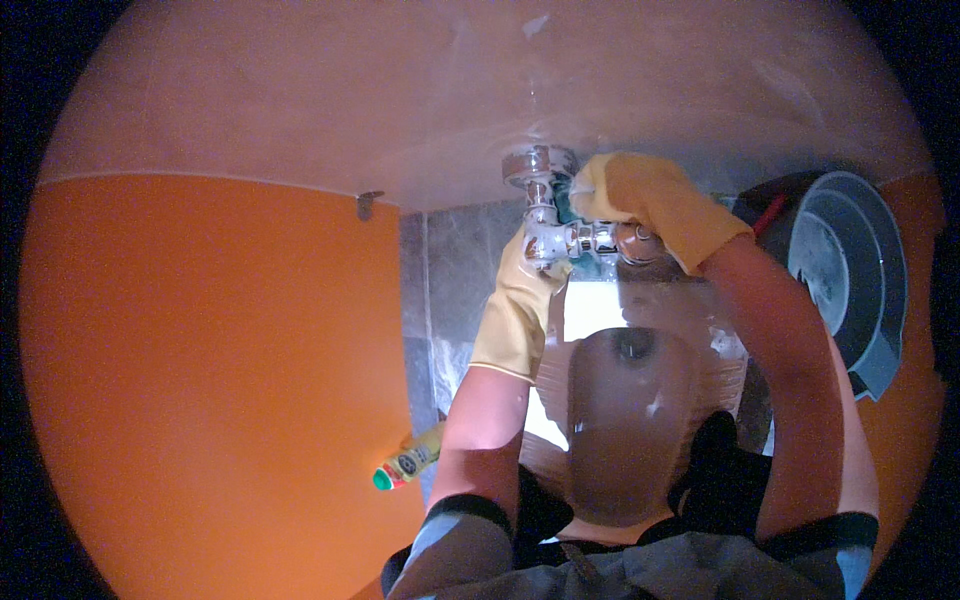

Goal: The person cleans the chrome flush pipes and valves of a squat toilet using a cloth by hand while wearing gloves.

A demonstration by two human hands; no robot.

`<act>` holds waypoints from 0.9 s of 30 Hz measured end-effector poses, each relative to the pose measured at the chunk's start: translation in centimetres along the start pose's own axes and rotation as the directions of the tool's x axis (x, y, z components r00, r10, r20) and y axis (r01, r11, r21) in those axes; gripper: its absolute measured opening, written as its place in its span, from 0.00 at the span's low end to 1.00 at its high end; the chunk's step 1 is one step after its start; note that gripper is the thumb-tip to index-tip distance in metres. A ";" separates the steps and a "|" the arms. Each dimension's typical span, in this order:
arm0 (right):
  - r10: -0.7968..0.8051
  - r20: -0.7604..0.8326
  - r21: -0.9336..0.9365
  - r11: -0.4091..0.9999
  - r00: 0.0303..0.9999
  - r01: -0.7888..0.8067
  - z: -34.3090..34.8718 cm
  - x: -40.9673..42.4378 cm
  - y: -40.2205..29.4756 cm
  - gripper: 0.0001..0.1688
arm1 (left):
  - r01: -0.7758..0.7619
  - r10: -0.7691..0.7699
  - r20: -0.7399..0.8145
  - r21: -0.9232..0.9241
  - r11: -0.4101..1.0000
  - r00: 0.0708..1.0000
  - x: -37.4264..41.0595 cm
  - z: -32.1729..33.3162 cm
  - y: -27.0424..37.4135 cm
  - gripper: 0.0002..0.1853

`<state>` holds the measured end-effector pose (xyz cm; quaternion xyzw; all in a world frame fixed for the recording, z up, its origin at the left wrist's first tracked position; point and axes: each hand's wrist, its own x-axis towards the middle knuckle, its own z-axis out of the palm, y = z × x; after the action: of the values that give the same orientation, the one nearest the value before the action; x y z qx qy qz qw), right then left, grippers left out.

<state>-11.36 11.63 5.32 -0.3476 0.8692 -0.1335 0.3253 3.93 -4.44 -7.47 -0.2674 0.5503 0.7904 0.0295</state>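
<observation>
A chrome flush valve (546,238) with white suds on it stands out from the wall in front of me. My left hand (521,281), in a yellow rubber glove, grips the valve body from below, its fingertips partly hidden behind the metal. To the right, my right hand (626,187), gloved the same way, is curled beside the upright pipe. A green scouring pad (564,201) shows at its fingertips, and more green appears under the valve. Most of the pad is out of sight. The valve's round end cap (637,244) lies just below my right hand.
Below the valve is a squat toilet pan (630,427) with wet, shiny surfaces. A grey bucket (847,262) stands at the right by the orange wall. At the left lies a yellow bottle (411,459) with a green cap. A small metal fitting (367,204) juts from the wall.
</observation>
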 end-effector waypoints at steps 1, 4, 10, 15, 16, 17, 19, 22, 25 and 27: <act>-0.006 -0.030 -0.027 1.000 1.000 0.005 -0.1 -0.1 0.4 0.20 | -0.226 0.219 0.061 0.348 0.910 0.974 -0.6 0.8 0.8 0.09; -0.025 0.055 0.009 1.000 0.998 0.025 -1.0 -1.1 -1.0 0.19 | -0.430 0.482 0.131 0.686 0.587 0.866 -2.3 1.4 2.6 0.09; -0.054 0.137 -0.017 0.998 0.989 0.057 0.5 0.4 -1.4 0.20 | -0.232 0.220 -0.198 -0.042 0.972 0.955 -1.1 1.0 3.6 0.08; 0.026 0.071 -0.074 0.997 0.997 -0.021 0.4 -0.5 -2.7 0.23 | -0.290 0.606 -0.155 0.768 0.571 0.780 -1.7 0.5 6.3 0.10; 0.038 0.063 -0.076 0.997 0.997 -0.033 0.4 -0.9 -2.3 0.24 | -0.293 0.621 -0.089 0.823 0.486 0.779 -2.2 1.7 7.1 0.11; 0.051 0.040 -0.069 0.996 0.998 -0.049 1.2 -0.3 -1.2 0.25 | -0.297 0.629 -0.021 0.869 0.395 0.777 -2.7 2.9 8.0 0.12; 0.015 -0.030 -0.057 0.998 0.999 -0.017 2.7 0.8 1.0 0.27 | -0.279 0.542 0.049 0.894 0.350 0.839 -3.4 4.4 8.9 0.15; -0.225 -0.167 -0.072 0.974 0.960 0.216 3.5 -0.5 1.3 0.29 | -0.075 0.548 0.042 0.996 0.038 0.835 -3.8 5.3 8.1 0.12; -0.138 -0.194 -0.008 0.990 0.971 0.139 4.1 0.9 2.9 0.24 | 0.358 0.489 -0.261 0.926 -0.115 0.832 -1.0 9.1 7.7 0.13; -0.055 -0.123 -0.007 0.998 0.991 0.054 2.3 -1.2 1.1 0.25 | 0.274 0.292 -0.220 0.949 -0.156 0.931 -2.8 11.4 11.0 0.18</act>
<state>-9.74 13.25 3.66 -0.3631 0.8780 -0.1617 0.2667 -1.83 2.04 6.10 -0.2869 0.9509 0.0242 0.1136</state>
